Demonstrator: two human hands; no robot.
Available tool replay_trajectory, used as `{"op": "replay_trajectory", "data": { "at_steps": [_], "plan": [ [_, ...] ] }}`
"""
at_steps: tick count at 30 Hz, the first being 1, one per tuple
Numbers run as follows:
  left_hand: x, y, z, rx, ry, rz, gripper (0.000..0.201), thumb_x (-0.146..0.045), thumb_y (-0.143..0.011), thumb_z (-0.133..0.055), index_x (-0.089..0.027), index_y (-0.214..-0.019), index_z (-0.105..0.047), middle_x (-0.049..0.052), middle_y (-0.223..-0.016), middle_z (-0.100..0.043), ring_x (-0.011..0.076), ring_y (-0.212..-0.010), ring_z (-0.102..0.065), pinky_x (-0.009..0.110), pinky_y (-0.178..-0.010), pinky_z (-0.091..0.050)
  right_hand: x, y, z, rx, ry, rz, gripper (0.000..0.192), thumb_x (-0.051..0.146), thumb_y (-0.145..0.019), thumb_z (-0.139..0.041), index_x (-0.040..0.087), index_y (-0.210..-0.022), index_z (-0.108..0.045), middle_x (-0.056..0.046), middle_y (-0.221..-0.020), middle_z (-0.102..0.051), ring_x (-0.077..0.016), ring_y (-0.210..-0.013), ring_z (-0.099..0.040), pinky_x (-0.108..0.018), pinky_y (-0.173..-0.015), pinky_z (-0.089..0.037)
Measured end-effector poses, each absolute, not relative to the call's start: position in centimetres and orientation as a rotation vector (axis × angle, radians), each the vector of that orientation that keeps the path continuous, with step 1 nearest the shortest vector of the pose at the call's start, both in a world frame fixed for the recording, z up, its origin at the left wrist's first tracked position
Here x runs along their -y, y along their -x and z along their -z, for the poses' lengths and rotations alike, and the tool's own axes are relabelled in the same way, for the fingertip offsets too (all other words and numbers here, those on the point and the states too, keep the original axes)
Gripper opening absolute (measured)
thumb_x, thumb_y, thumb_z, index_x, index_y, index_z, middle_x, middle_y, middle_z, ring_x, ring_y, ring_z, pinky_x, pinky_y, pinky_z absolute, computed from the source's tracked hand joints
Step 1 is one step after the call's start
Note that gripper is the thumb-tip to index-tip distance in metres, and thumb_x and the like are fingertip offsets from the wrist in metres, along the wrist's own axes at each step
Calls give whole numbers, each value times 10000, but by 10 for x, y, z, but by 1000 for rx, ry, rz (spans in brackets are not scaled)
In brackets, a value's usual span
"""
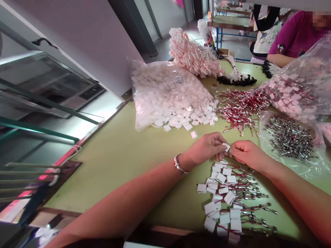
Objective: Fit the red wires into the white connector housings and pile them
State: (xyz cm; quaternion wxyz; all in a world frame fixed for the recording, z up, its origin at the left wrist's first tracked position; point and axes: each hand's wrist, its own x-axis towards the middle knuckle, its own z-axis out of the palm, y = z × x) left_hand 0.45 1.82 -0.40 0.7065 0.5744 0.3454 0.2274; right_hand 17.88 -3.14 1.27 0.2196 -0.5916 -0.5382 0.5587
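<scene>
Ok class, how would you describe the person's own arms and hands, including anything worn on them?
The left hand and right hand are ungloved, and both visible forearms are uncovered. A narrow, silvery-white band circles the left wrist; whether watch or bracelet is unclear. The right wrist looks bare.

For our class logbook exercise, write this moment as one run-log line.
left hand: holds white piece; right hand: close beside it, hold unclear; nearer: wired white pieces; beyond: red wires

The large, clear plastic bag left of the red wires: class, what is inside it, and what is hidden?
The large, clear plastic bag holds many small, white, rectangular pieces, visible through its film. Those deeper down are covered by the ones above and cannot be seen.
</scene>
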Motion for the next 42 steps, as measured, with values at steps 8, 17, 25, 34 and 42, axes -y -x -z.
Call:
{"op": "replay_trajectory", "data": {
  "at_steps": [8,17,25,34,42],
  "plan": [
    [-21,-2,-2,-812,-1783,-495,121,-269,-783,-618,-153,-813,-601,29,-678,-644,125,-631,-590,268,-603,-475,17,-209,-27,2000,1672,-1231,196,337,-776,-586,193,-643,-576,11,-576,-565,-110,-515,-442,-262,-504,-325],
    [-14,-13,-5,-506,-2269,-322,252,-344,-882,-516,-156,-825,-674,74,-802,-664,161,-749,-580,291,-744,-462,-19,-256,-8,1992,2405,-77,336,467,-817,-524,164,-852,-667,-106,-732,-649,-211,-613,-573,-318,-528,-348],
    [-5,-10,4,-298,-2246,-199,162,-228,-842,-581,-155,-720,-658,38,-702,-648,132,-659,-557,247,-665,-458,-22,-265,-15,1963,2246,-654,275,333,-763,-533,192,-535,-596,-22,-532,-594,-144,-500,-502,-283,-515,-331],
    [-28,-15,-12,-749,-2468,-785,256,-262,-921,-466,-151,-1057,-653,118,-996,-660,214,-960,-585,390,-881,-480,2,-240,-37,2266,1952,-495,179,297,-808,-523,203,-729,-653,-53,-708,-665,-160,-599,-532,-295,-556,-342],
    [-28,-56,-1,-675,-2496,-480,620,-22,-781,-392,-122,-1392,-372,143,-1181,-565,224,-1069,-536,404,-961,-450,14,-215,-29,2453,1906,-534,219,257,-841,-502,158,-878,-694,-111,-848,-701,-196,-693,-589,-309,-602,-373]
  ]
}}
